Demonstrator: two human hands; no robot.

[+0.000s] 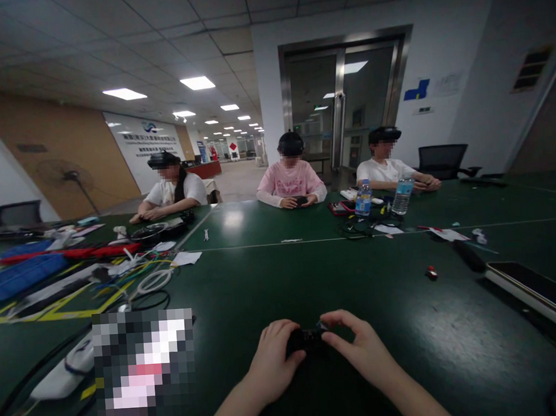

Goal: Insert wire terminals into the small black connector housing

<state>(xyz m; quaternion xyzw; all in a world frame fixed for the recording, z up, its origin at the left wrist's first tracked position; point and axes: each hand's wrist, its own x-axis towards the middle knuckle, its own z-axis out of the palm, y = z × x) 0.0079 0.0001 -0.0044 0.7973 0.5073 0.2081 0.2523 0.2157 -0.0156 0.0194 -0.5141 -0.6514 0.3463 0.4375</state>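
Black device (310, 336) is held by left grip (276, 354) (right grip (356, 342) pinching its right end).

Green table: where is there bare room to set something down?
Widest: beyond the left hand and right hand, between the white cable and small red piece. Also between the right hand and flat black-topped device. Crowded: around the blue tray and two bottles.

Black object (310, 335), dark green tabletop (245, 279)
Around it: pink shirt (291, 175) with darker lettering (290, 185) at twelve o'clock; blue bottle label (363, 201) at one; red-and-white piece (431, 273) at two.
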